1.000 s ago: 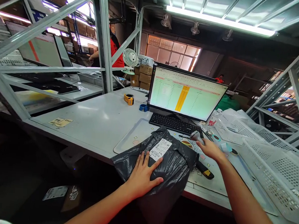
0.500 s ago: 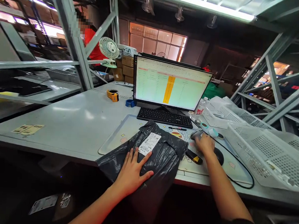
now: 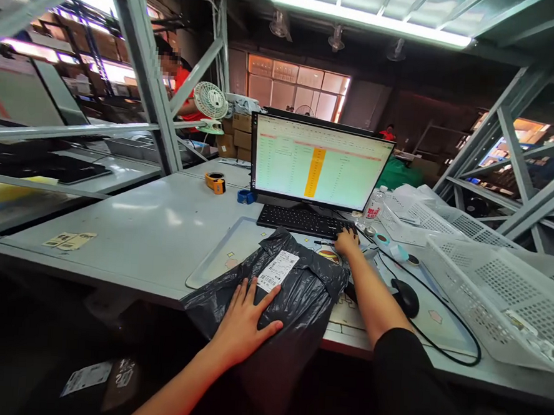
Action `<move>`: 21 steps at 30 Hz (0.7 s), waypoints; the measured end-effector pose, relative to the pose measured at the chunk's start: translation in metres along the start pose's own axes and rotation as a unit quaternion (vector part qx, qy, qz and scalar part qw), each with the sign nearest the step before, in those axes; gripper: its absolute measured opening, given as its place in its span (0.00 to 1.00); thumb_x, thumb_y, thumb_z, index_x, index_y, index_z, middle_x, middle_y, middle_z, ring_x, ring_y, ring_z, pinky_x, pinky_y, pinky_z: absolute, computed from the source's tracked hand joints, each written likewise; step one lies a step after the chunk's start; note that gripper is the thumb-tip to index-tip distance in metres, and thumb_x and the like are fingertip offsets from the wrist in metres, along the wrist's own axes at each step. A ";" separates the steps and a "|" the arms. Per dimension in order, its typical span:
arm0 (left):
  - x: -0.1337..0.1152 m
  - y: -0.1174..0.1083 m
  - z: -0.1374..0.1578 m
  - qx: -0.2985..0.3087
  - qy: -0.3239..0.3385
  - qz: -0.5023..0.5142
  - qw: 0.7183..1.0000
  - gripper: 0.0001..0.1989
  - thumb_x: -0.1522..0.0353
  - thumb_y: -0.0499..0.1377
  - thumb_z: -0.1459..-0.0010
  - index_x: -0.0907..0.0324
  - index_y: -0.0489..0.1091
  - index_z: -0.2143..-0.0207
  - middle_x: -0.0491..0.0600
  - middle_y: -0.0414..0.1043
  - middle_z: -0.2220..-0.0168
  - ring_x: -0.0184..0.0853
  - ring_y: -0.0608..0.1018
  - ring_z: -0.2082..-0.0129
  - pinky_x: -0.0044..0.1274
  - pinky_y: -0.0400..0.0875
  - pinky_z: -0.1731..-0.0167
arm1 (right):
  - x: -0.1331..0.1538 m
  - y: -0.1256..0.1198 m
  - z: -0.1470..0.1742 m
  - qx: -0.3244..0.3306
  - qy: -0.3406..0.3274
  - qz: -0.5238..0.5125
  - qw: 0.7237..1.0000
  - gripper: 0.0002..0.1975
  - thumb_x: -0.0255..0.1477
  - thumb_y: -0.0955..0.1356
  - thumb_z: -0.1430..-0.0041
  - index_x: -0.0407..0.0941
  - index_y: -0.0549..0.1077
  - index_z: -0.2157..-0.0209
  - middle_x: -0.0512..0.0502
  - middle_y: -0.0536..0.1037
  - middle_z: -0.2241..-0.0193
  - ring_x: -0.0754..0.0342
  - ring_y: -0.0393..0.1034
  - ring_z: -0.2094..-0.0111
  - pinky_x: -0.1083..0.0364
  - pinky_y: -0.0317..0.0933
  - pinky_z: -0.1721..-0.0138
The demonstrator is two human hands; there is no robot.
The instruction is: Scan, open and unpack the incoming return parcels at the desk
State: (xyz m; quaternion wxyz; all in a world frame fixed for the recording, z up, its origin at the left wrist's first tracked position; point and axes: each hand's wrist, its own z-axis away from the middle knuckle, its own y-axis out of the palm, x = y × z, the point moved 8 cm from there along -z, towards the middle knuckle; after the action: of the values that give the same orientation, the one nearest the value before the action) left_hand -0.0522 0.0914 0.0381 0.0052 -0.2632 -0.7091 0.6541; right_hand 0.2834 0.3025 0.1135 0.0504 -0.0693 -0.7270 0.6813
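Note:
My left hand (image 3: 244, 321) lies flat with fingers spread on a black plastic mailer bag (image 3: 304, 297), just below its white barcode label (image 3: 277, 270). The bag hangs over the table's front edge. At the right end of the black keyboard (image 3: 299, 220), my right hand (image 3: 347, 240) has its fingertips down on the keys and holds nothing. Behind the keyboard stands a monitor (image 3: 279, 164) showing a table with an orange column. A black mouse (image 3: 406, 298) sits right of my right forearm, and a grey object (image 3: 371, 256), partly hidden, is beside that arm.
White perforated baskets (image 3: 497, 296) line the right side, near a plastic bottle (image 3: 374, 207). An orange tape roll (image 3: 215, 182) and a blue one (image 3: 246, 197) stand left of the monitor. A cable (image 3: 459, 363) loops at right. A person in red (image 3: 184, 80) is beyond the metal frame.
My right hand has left the grey object beside the mouse and moved up and left onto the keyboard. My left hand stays on the bag. The view has shifted slightly.

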 end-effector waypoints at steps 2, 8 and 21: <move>0.000 -0.001 0.001 0.005 -0.006 0.006 1.000 0.39 0.43 0.58 0.32 0.38 0.54 0.24 0.56 0.41 0.20 0.64 0.44 0.22 0.55 0.51 0.27 | 0.001 0.002 -0.003 0.004 0.001 0.000 1.000 0.25 0.27 0.64 0.30 0.36 0.73 0.35 0.28 0.54 0.25 0.31 0.42 0.24 0.34 0.42 0.27; -0.001 -0.003 0.002 0.007 -0.017 0.023 1.000 0.39 0.44 0.60 0.32 0.37 0.55 0.24 0.54 0.40 0.20 0.62 0.44 0.22 0.54 0.49 0.26 | 0.005 0.003 -0.013 0.020 0.002 -0.014 1.000 0.30 0.27 0.60 0.29 0.41 0.66 0.28 0.31 0.51 0.23 0.31 0.39 0.23 0.30 0.43 0.28; -0.014 -0.018 0.055 0.134 0.152 0.033 0.979 0.66 0.43 0.76 0.55 0.38 0.45 0.22 0.53 0.30 0.21 0.64 0.39 0.22 0.61 0.43 0.28 | 0.012 -0.030 0.054 0.004 -0.079 -0.129 0.988 0.29 0.24 0.57 0.27 0.37 0.63 0.28 0.33 0.74 0.35 0.46 0.69 0.35 0.51 0.59 0.33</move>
State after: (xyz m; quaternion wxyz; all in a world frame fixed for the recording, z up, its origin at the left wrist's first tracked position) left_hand -0.0663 0.0352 0.0517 0.1268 -0.3798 -0.5966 0.6955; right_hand 0.2619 0.2494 0.1392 0.0808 0.0798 -0.7291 0.6749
